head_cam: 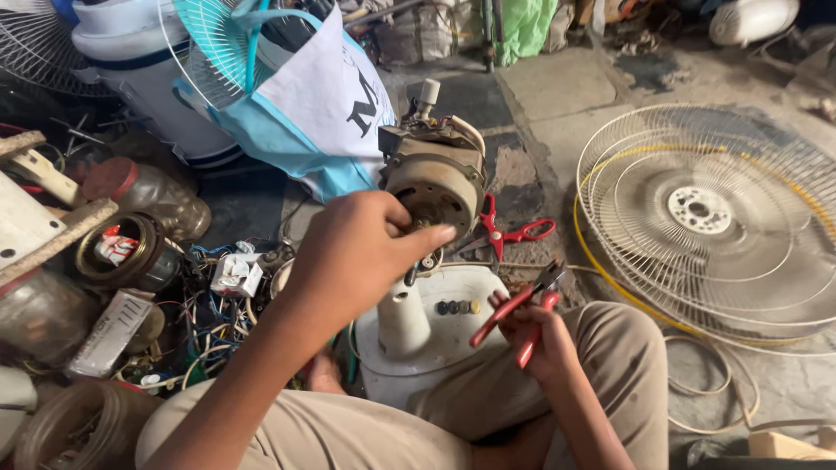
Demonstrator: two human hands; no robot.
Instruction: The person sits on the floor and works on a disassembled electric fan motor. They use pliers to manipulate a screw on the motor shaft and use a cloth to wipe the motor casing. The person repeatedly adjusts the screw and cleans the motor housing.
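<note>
Concrete floor (557, 96); left hand (353, 252) grips fan motor (435, 174); right hand (540, 335) holds pliers (518, 309).

I see a white and turquoise bag (305, 104) with dark lettering at upper centre, a small red-and-white packet (113, 246) inside a round tin, and a flat pale printed pack (111, 333) lying lower left.

Left hand (361, 252) raised forward on an extended forearm, back of hand to the camera, fingers curled in a grip, thumb pointing right. Right hand (535, 335) low by the knee, wrist bent, fingers closed.
</note>
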